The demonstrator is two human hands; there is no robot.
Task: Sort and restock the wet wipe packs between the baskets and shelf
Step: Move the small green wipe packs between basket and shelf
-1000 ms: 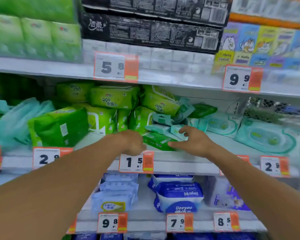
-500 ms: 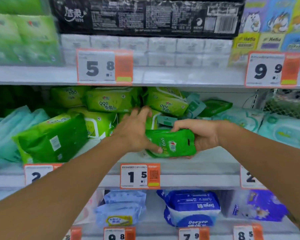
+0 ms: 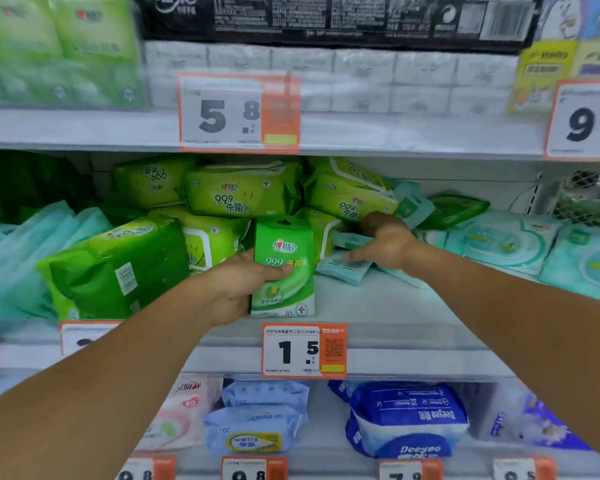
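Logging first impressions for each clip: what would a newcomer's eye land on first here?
First, the small bright green wipe pack standing upright at the middle shelf's front edge, gripped by the left hand. Next, the right hand reaching into the loose teal packs just right of it. Then the big orange-and-white price tags, 5.8 above and 1.5 directly below the held pack.
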